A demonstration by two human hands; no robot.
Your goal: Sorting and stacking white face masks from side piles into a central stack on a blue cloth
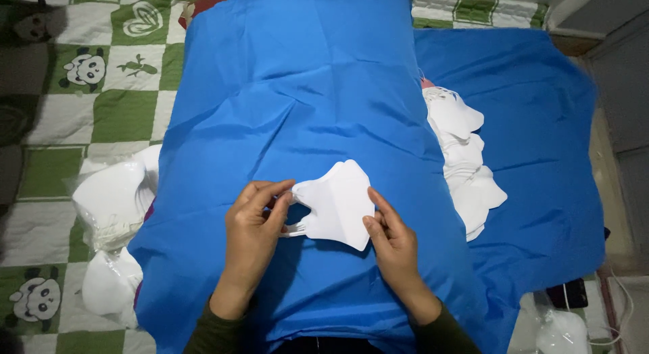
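Note:
A folded white face mask (338, 202) lies on a blue cloth (304, 97) spread over a raised surface in front of me. My left hand (253, 222) pinches the mask's left edge and ear loops between thumb and fingers. My right hand (392, 239) holds the mask's right lower edge with its fingertips. Both sleeves are dark green.
A row of several white masks (463, 158) lies along the right side of the blue cloth. Clear plastic bags with more white masks (115, 198) sit at the left on a green-and-white checked blanket (122, 110) with panda prints. Another plastic bag (554, 327) lies at the lower right.

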